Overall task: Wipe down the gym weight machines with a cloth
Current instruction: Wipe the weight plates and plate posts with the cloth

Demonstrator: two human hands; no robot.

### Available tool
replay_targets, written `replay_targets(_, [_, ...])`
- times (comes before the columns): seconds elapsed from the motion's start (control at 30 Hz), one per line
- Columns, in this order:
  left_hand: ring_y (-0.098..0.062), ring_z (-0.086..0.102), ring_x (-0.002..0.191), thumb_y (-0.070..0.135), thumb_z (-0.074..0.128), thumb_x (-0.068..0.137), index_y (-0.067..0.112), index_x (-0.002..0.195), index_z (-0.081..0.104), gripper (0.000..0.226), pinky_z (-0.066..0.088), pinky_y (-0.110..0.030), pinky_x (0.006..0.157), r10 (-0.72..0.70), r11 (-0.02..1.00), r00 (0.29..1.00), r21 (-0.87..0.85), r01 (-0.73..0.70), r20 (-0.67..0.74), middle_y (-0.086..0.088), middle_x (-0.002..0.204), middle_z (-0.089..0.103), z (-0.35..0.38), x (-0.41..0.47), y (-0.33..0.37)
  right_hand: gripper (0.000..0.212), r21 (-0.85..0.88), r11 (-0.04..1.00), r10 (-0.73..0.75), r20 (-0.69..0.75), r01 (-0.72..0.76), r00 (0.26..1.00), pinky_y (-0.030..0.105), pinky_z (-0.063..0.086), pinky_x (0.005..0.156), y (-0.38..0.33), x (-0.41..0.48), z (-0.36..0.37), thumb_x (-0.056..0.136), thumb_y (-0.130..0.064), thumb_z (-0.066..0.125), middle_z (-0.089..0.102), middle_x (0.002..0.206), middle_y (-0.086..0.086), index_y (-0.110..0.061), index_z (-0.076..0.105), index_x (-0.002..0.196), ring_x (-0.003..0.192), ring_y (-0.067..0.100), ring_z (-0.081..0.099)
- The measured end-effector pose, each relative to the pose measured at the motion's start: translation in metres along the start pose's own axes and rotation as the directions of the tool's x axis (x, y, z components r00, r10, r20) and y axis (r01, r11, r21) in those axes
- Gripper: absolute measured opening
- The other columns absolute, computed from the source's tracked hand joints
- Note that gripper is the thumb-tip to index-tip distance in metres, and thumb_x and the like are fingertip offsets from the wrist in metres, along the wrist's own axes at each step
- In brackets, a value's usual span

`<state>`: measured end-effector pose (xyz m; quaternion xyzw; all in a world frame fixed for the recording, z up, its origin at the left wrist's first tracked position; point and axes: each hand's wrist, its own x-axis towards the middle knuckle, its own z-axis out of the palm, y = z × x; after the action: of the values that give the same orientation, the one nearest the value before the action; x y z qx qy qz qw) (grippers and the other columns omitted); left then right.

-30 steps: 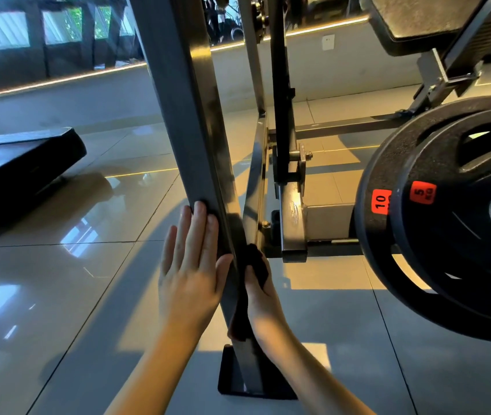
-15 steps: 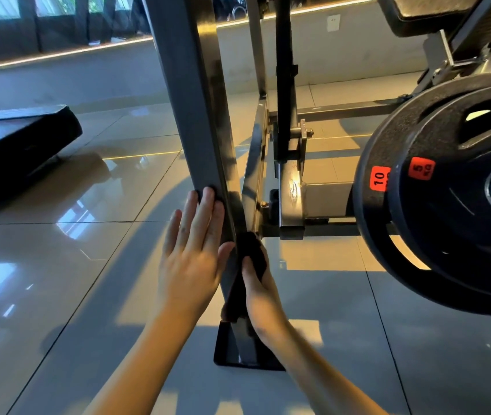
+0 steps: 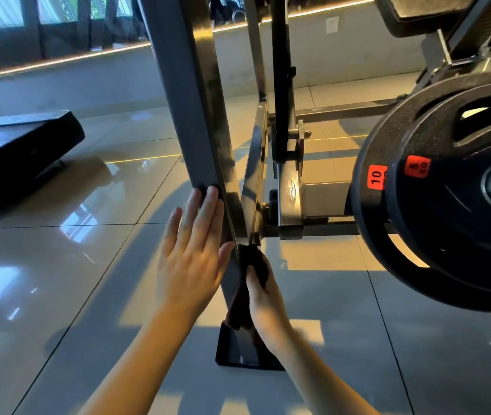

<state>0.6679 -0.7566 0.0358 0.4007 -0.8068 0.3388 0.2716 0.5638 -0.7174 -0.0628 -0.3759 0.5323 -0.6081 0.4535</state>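
Mostly, right hand hides the gripped cloth.

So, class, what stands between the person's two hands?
In the head view, the grey upright post stands between them: left hand flat on one face, right hand holding a dark cloth against the other.

My left hand, lower centre of the frame, is bare, with long, slender fingers. My left forearm is bare to the bottom edge. My right hand, just right of it, and my right forearm are likewise bare, with warm light falling across them.
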Motion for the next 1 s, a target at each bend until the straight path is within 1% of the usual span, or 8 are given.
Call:
replay_targets(0.2, [-0.026,-0.003,0.148,0.029,0.043,0.098,0.003,0.149,0.015,0.064,-0.001,-0.04,0.12,0.108,0.991,0.994,0.077,-0.106,-0.027,-0.012,0.16,0.002,0.003,0.004,0.008,0.037,-0.166,0.974,-0.163,-0.06,0.152,0.985,0.003,0.038,0.087,-0.033,-0.011,-0.03,0.098,-0.021,0.053,0.057,0.112,-0.027,-0.053,0.045,0.113,0.105,-0.016,0.053])
replay_targets(0.37, [-0.027,0.002,0.147,0.016,0.052,0.092,0.002,0.145,0.03,0.059,0.005,-0.041,0.12,0.172,0.981,0.982,0.101,-0.164,-0.076,-0.013,0.155,0.019,0.004,0.018,0.013,0.035,-0.399,0.829,-0.479,-0.146,0.392,0.866,0.0,0.035,0.085,-0.079,0.005,-0.043,0.095,-0.019,0.058,0.056,0.114,-0.009,-0.039,0.045,0.122,0.101,-0.001,0.053])
replay_targets(0.47, [-0.027,0.012,0.146,0.016,0.048,0.095,0.003,0.145,0.032,0.054,0.008,-0.042,0.119,0.194,0.978,0.975,0.097,-0.184,-0.109,-0.012,0.154,0.022,0.005,0.028,0.014,0.036,-0.714,0.582,-0.657,-0.132,0.389,0.742,0.024,0.038,0.103,-0.079,0.045,-0.052,0.097,-0.024,0.05,0.053,0.129,0.012,-0.011,0.049,0.13,0.121,0.021,0.044])
replay_targets(0.53, [-0.027,0.014,0.145,0.016,0.05,0.094,0.003,0.145,0.035,0.055,0.008,-0.042,0.119,0.198,0.976,0.971,0.114,-0.184,-0.131,-0.011,0.154,0.023,0.009,0.038,0.015,0.042,-0.849,0.426,-0.675,-0.068,0.313,0.735,0.047,0.042,0.106,-0.07,0.062,-0.055,0.095,-0.024,0.048,0.048,0.139,0.018,-0.007,0.048,0.133,0.13,0.03,0.039])
replay_targets(0.67, [-0.025,0.001,0.148,0.022,0.041,0.096,0.005,0.146,0.035,0.052,0.0,-0.041,0.12,0.204,0.965,0.966,0.198,-0.171,-0.157,-0.008,0.155,0.022,0.02,0.046,0.017,0.053,-0.953,0.197,-0.667,0.042,0.23,0.744,0.052,0.038,0.105,-0.073,0.074,-0.061,0.082,-0.019,0.065,0.045,0.143,0.021,-0.006,0.054,0.132,0.135,0.038,0.037])
replay_targets(0.8, [-0.024,0.003,0.148,0.024,0.033,0.098,0.006,0.144,0.038,0.05,-0.001,-0.041,0.12,0.202,0.968,0.964,0.185,-0.17,-0.173,-0.009,0.152,0.027,0.024,0.047,0.016,0.055,-0.932,0.306,-0.677,-0.071,0.193,0.732,0.05,0.055,0.078,-0.088,0.089,-0.053,0.072,-0.01,0.08,0.058,0.111,0.022,-0.004,0.063,0.123,0.103,0.042,0.057])
replay_targets(0.87, [-0.025,0.01,0.147,0.024,0.034,0.097,0.006,0.142,0.041,0.049,0.001,-0.041,0.12,0.205,0.97,0.96,0.167,-0.174,-0.19,-0.009,0.151,0.031,0.024,0.048,0.016,0.05,-0.896,0.377,-0.69,-0.103,0.234,0.717,0.047,0.056,0.077,-0.081,0.082,-0.052,0.073,-0.008,0.08,0.06,0.106,0.02,-0.005,0.063,0.12,0.099,0.041,0.058])
replay_targets(1.0, [-0.026,0.022,0.143,0.025,0.033,0.097,0.006,0.14,0.045,0.049,0.002,-0.04,0.12,0.209,0.974,0.957,0.134,-0.184,-0.201,-0.009,0.148,0.036,0.023,0.049,0.016,0.028,-0.899,0.216,-0.758,0.091,0.381,0.646,0.042,0.048,0.093,-0.064,0.062,-0.068,0.092,-0.019,0.061,0.061,0.117,0.015,-0.006,0.061,0.117,0.112,0.034,0.053])
